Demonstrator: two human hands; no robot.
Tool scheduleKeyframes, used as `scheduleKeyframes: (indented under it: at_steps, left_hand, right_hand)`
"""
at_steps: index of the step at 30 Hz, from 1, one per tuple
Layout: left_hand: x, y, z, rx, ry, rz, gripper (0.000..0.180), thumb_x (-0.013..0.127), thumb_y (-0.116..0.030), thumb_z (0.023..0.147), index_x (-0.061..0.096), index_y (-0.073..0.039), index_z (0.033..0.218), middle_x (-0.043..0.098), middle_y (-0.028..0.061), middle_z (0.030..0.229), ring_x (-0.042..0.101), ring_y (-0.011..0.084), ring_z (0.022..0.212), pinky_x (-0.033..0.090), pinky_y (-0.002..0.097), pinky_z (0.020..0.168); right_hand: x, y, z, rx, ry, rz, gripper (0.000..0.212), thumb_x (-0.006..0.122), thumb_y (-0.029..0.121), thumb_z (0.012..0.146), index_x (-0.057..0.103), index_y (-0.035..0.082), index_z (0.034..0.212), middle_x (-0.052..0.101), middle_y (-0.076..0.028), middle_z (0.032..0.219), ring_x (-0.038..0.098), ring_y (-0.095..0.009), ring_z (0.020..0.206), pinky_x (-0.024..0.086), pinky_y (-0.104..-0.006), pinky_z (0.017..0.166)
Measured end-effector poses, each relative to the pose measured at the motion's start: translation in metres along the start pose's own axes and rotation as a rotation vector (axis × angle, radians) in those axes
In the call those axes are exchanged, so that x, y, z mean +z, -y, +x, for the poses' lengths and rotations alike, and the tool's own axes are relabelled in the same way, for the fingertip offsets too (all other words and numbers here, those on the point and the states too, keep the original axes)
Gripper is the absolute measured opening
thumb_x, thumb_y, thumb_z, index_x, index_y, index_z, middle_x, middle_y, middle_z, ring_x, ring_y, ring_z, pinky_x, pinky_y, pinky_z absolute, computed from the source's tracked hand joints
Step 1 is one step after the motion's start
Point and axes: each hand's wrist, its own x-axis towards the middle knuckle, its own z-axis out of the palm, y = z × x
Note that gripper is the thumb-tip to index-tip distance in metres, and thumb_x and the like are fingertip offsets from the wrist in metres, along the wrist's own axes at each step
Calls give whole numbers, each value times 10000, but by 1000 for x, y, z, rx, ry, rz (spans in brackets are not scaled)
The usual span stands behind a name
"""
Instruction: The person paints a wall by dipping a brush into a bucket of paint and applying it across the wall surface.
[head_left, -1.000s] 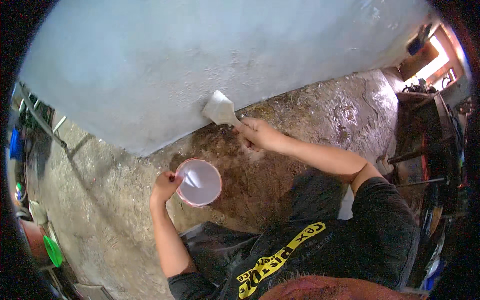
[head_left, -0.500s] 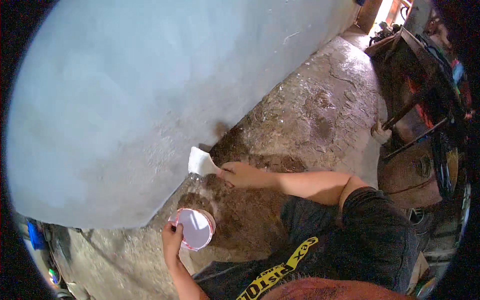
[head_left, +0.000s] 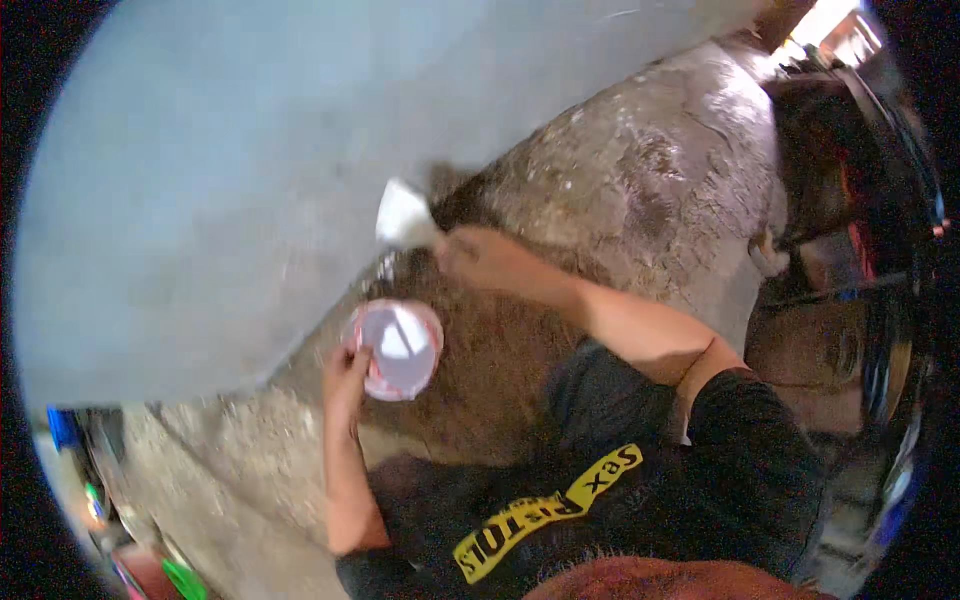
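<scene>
A wide paintbrush (head_left: 402, 214) with white-coated bristles is in my right hand (head_left: 482, 258), whose fingers close round its handle. The bristles are close to the foot of the pale wall (head_left: 210, 200); blur hides whether they touch it. My left hand (head_left: 346, 370) grips the rim of a round white bucket (head_left: 432, 345) with a red-marked edge. White liquid, likely paint, shows inside the bucket. It is held below the brush, over the dark floor.
Rough brown floor (head_left: 610, 170) runs along the wall toward a bright opening at the far right. Dark clutter with bars (head_left: 830, 240) stands on the right. Blue and green items (head_left: 180, 578) lie at the lower left.
Both hands, with the brush and the bucket, appear higher in the picture. My view has shifted too, and more of the lower left clutter shows.
</scene>
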Motion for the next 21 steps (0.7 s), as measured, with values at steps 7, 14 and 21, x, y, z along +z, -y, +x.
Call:
scheduleKeyframes:
  at_steps: [7,14,21]
  left_hand:
    - [-5,38,27,38,76,-87,205,625,-208,831,612,-8,870,615,38,777,535,120,723,430,277,680]
    - [-15,46,28,14,157,238,184,598,-176,848,628,-25,950,634,60,887,568,135,830,449,280,768]
    - [-23,95,57,241,5,172,269,614,-250,829,613,-11,953,653,104,803,586,176,713,462,315,672]
  right_hand:
    - [-2,10,7,-119,13,-328,421,503,391,889,597,35,1091,656,-136,935,637,-233,788,500,-349,736]
    - [0,3,-6,-129,211,-415,387,510,355,891,593,71,1140,646,-132,1022,623,-233,916,479,-335,803]
    - [55,-3,4,-395,345,-910,312,523,315,865,627,137,1098,641,-157,935,632,-277,835,502,-369,745]
